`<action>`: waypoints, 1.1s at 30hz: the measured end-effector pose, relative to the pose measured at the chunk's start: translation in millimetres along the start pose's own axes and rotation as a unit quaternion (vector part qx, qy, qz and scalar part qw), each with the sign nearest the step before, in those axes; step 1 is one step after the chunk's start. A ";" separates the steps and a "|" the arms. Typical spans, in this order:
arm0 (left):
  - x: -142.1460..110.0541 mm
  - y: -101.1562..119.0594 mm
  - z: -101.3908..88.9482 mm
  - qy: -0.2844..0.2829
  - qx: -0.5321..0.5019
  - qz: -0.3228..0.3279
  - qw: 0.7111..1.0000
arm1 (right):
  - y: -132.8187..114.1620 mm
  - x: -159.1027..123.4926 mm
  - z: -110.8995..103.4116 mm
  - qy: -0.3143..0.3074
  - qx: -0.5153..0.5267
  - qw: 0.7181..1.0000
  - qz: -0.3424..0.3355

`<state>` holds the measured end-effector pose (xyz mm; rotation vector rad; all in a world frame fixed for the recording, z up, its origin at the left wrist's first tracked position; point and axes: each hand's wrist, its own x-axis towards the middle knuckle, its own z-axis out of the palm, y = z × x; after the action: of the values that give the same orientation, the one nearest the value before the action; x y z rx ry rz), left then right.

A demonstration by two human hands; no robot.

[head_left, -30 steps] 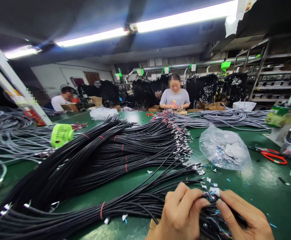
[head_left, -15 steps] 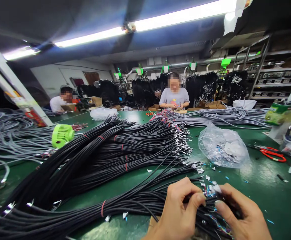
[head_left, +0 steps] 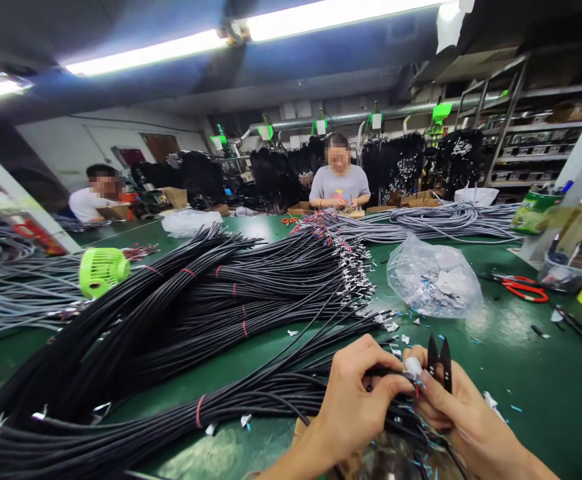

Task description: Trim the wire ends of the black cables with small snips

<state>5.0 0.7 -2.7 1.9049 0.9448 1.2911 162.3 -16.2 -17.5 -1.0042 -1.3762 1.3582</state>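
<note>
My left hand (head_left: 355, 387) is closed in a pinch around a black cable (head_left: 388, 372) close to its stripped end. White wrapping (head_left: 413, 365) and fine coloured wires show at that end. Against it, my right hand (head_left: 463, 410) presses thumb and finger to the wrapping and wires. A pair of black snips (head_left: 439, 363) is tucked in the same hand, blades pointing up and apart. Below both hands lie more cable ends with bared wires, partly hidden. A bundle of black cables (head_left: 171, 427), tied with a red band, runs left along the table.
Larger tied stacks of black cables (head_left: 181, 320) cover the middle of the green table (head_left: 535, 427). Beyond my hands sit a clear plastic bag (head_left: 433, 277) of scraps and red-handled pliers (head_left: 525, 289). A green fan (head_left: 103, 272) stands left. Two people work across the table.
The black snips now show upright in my right hand. Its fingers have moved left against the cable end and wrapping. The whole view has shifted slightly.
</note>
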 end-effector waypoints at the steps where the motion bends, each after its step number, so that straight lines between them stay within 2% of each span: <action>1: -0.5 0.4 1.8 -0.002 0.004 -0.022 1.000 | 0.9 1.0 -0.8 0.038 -0.066 0.995 -0.059; 3: -2.4 1.5 4.9 -0.013 0.020 -0.044 0.999 | 2.3 3.1 -1.8 0.123 -0.190 0.959 -0.169; 4: -3.4 1.8 5.9 -0.020 0.030 -0.045 0.998 | 2.8 3.9 -1.4 0.154 -0.219 0.943 -0.195; 5: -4.2 1.9 6.4 -0.025 0.038 -0.042 0.998 | 3.2 4.4 -0.3 0.167 -0.220 0.942 -0.192; 6: -4.6 1.7 6.5 -0.028 0.042 -0.039 0.998 | 3.5 4.4 1.5 0.156 -0.198 0.954 -0.163; 8: -4.4 1.0 6.0 -0.026 0.038 -0.039 0.998 | 3.6 3.5 5.4 0.082 -0.124 0.986 -0.076; 9: -3.9 0.7 5.7 -0.023 0.032 -0.044 0.998 | 3.3 2.9 6.6 0.046 -0.104 0.992 -0.052; 10: -3.3 0.7 5.5 -0.022 0.025 -0.052 0.998 | 3.0 2.3 6.8 0.027 -0.111 0.992 -0.057; 11: -2.9 1.0 5.3 -0.026 0.017 -0.064 0.997 | 2.5 2.2 5.4 0.028 -0.145 0.985 -0.090; 13: -2.7 2.2 5.1 -0.043 0.001 -0.087 0.995 | 1.4 3.6 -2.6 0.090 -0.250 0.944 -0.194; 15: -3.4 3.4 4.4 -0.062 -0.012 -0.099 0.993 | -0.4 6.8 -15.6 0.189 -0.310 0.899 -0.245; 17: -4.1 3.6 3.2 -0.063 -0.017 -0.101 0.993 | -3.8 10.2 -27.7 0.312 -0.285 0.879 -0.220; 18: -4.1 3.4 2.5 -0.058 -0.017 -0.100 0.993 | -6.2 11.3 -31.0 0.354 -0.256 0.874 -0.211; 19: -3.8 3.1 1.9 -0.051 -0.017 -0.100 0.994 | -8.9 11.9 -31.8 0.362 -0.252 0.873 -0.210; 20: -3.3 2.9 1.3 -0.044 -0.018 -0.099 0.994 | -11.7 11.9 -29.9 0.329 -0.272 0.879 -0.214; 23: -1.2 3.9 0.4 -0.033 -0.030 -0.098 0.994 | -17.7 9.1 -15.4 0.164 -0.327 0.903 -0.225; 25: -0.4 5.5 0.2 -0.025 -0.035 -0.097 0.994 | -18.8 6.5 -7.2 0.105 -0.344 0.904 -0.231; 33: -3.0 6.9 -0.9 -0.003 -0.053 -0.096 0.994 | -18.4 3.4 -10.4 0.066 -0.355 0.899 -0.248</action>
<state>4.8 -5.4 1.8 1.6922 1.0096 1.1986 172.6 -11.4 0.7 -1.0630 -1.9091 0.3866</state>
